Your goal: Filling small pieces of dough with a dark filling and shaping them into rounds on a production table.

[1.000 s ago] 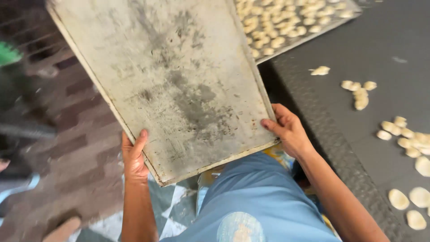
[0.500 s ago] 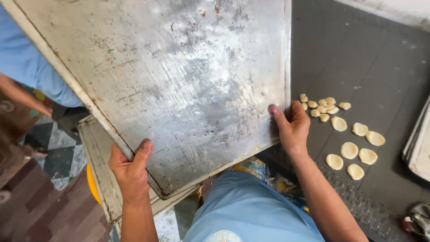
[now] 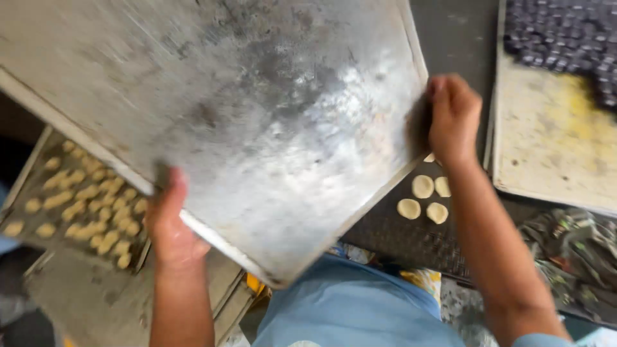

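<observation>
Both hands, left hand and right hand, are clamping fingers over the bare metal tray filling the frame's centre, carrying it, likely needing a level set-down beside the dough rounds.

Four small, round, pale dough discs lie close together on the dark textured counter, near its front edge. At the counter's right side rests a flat, pale, yellow-stained baking sheet, its far corner covered by rows of small dark round pieces, and a crumpled grey-green patterned cloth lies just in front of that sheet at the counter's front right corner. Below the counter's left end, a lower metal tray carries many small pale dough lumps spread in loose rows across it.
</observation>
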